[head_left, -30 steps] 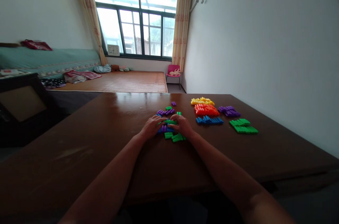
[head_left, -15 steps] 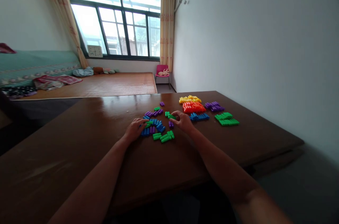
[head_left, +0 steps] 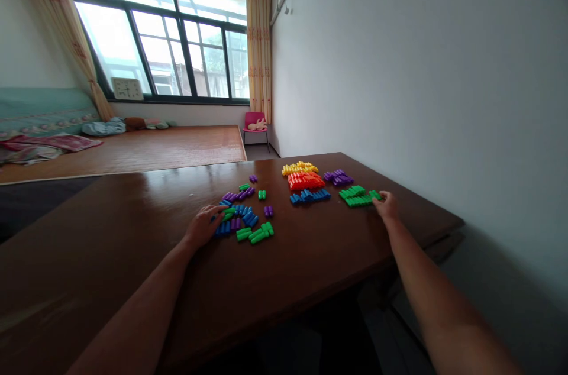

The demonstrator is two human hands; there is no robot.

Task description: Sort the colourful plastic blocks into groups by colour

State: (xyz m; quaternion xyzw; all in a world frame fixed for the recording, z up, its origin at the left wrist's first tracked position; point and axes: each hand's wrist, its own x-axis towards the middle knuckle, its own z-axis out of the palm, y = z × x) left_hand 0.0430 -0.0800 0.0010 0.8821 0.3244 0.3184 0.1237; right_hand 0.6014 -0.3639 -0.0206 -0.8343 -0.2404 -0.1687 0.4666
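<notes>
My right hand [head_left: 387, 207] pinches a small green plastic block [head_left: 375, 195] made of rounded pegs. It is at the right end of a group of green blocks [head_left: 355, 196]. On the left, my left hand [head_left: 205, 225] rests at a loose mix of blue, purple and green blocks, its fingers closed on a green block [head_left: 228, 215]. Beside that hand lie blue blocks [head_left: 243, 210], purple blocks [head_left: 239, 194] and more green blocks [head_left: 261, 234]. A single purple block [head_left: 268, 211] and a green block [head_left: 262, 194] lie apart from the mix.
Sorted groups sit farther back on the brown table [head_left: 310, 256]: yellow blocks [head_left: 300, 168], red blocks [head_left: 305, 180], blue blocks [head_left: 310, 196] and purple blocks [head_left: 338, 177]. A white wall [head_left: 377, 67] runs along the right. Beyond the table are a bed [head_left: 177, 144] and a pink chair [head_left: 254, 119].
My right hand has moved right, from the mixed blocks to the green group, carrying a green block. My left hand stays at the mix. The view has turned to the right.
</notes>
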